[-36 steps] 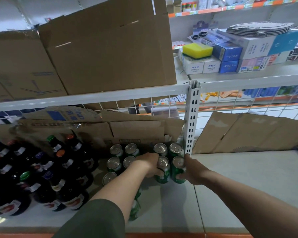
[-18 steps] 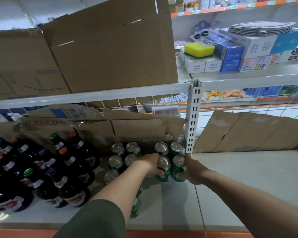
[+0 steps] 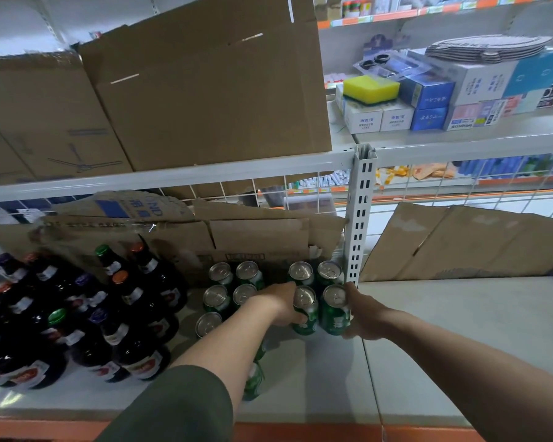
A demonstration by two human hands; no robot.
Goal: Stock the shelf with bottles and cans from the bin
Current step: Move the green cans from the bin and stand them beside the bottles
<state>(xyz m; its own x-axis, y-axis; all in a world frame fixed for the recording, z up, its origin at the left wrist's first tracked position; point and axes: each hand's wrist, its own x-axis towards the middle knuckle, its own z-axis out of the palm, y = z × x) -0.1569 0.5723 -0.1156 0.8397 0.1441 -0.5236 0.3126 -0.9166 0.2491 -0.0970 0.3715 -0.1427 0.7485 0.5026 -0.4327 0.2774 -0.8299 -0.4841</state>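
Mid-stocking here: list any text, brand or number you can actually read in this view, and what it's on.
"ND", seen upside down: torn cardboard sheet behind the bottles.
Green cans: white marks, unreadable.
Dark bottles: labels blurred.
White boxes and blue boxes on the upper shelf: characters too small to read.
Orange shelf-edge tags: too small.

green cans [image 3: 334, 317], dark bottles [image 3: 134, 346], yellow sponge [image 3: 371, 86]

Cardboard boxes [image 3: 205, 90], yellow sponge [image 3: 371, 86] above.
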